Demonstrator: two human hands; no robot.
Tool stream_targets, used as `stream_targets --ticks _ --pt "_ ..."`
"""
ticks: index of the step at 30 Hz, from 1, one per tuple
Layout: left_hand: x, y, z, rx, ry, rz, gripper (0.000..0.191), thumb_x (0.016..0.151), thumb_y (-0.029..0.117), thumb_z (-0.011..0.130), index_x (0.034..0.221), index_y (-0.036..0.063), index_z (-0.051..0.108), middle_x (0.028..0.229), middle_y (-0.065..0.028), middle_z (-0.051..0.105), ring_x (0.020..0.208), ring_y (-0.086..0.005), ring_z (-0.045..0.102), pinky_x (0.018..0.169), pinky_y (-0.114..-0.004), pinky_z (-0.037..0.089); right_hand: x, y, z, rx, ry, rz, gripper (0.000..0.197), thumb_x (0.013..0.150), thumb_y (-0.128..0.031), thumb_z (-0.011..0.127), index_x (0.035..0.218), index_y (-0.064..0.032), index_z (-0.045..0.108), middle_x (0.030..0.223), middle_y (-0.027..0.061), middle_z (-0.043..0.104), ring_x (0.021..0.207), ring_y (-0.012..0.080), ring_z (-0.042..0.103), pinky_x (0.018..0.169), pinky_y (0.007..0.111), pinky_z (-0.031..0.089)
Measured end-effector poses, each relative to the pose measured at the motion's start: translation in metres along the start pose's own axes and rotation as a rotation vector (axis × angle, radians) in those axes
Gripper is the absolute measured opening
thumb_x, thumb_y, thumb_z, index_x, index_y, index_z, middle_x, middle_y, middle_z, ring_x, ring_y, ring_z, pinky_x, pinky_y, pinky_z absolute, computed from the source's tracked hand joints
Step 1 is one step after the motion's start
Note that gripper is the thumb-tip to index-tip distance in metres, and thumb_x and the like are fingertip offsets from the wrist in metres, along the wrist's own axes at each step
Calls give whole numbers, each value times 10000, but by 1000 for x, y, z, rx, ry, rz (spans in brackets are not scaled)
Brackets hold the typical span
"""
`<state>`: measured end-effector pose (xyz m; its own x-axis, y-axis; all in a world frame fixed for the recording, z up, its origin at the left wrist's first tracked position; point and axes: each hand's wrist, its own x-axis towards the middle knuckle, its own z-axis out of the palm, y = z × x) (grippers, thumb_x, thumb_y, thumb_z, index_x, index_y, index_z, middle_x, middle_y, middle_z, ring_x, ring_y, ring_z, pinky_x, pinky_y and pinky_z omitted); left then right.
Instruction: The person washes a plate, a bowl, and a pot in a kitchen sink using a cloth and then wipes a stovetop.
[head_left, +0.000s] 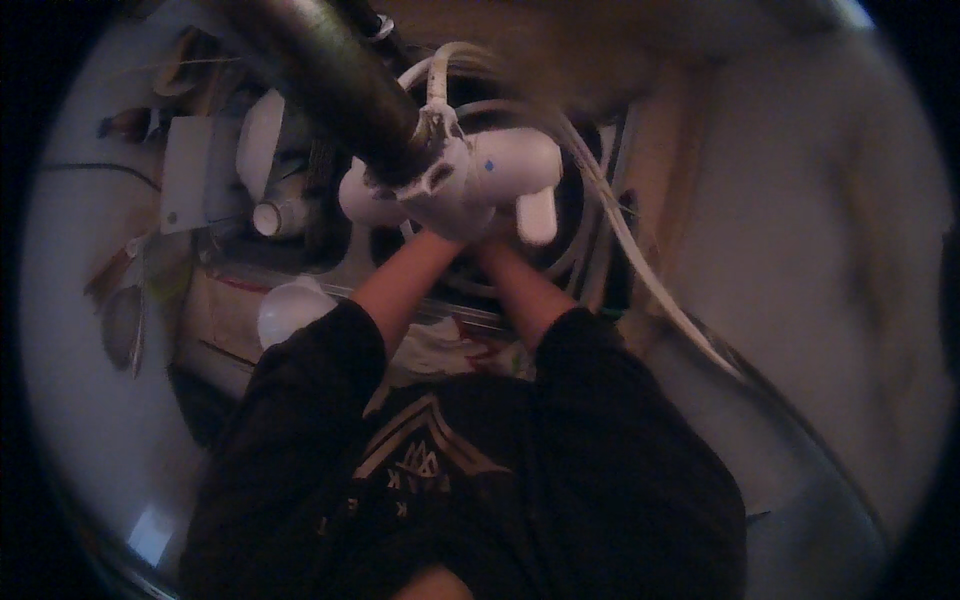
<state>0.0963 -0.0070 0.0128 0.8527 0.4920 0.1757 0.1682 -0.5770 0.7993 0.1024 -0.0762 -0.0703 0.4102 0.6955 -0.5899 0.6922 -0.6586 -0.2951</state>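
Observation:
My left forearm (409, 281) and right forearm (521, 281) reach forward and converge beneath a white plastic tap-like fixture (517, 161). It hides both hands, so what they hold or touch cannot be seen. The fixture has a blue drop mark and a short white lever (537, 219). A thick, dark metal pipe (337, 82) runs into it from the upper left, and a white cable (437, 75) enters at its top. Behind and below the fixture are dark hollows and a pale curved rim (574, 259), perhaps part of a basin; dim light leaves this unclear.
To the left stand a white box-like object (187, 176), a white plate-like piece (260, 142) and a small jar (268, 217). A white rounded object (294, 309) lies near my left sleeve. Pale, red-marked cloth-like material (435, 349) lies before me. A white cable (645, 262) trails rightward.

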Motion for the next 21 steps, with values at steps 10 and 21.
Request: stream_targets --ticks 10,21 --pt "4 -18 4 64 -39 -56 321 807 201 604 1124 153 619 1238 -116 533 1222 -289 404 1081 -434 185 -55 -19 -53 2586 -439 -19 507 919 -386 409 1312 -66 402 1293 128 474 1192 279 444 1039 391 308" --pt "13 -8 2 251 -132 11 298 771 229 609 1060 175 659 1167 -67 596 1156 -272 487 1056 -438 257 6 65 -30 -5 134 -22 513 906 -392 444 1305 -72 413 1294 126 478 1195 280 443 1032 394 319"
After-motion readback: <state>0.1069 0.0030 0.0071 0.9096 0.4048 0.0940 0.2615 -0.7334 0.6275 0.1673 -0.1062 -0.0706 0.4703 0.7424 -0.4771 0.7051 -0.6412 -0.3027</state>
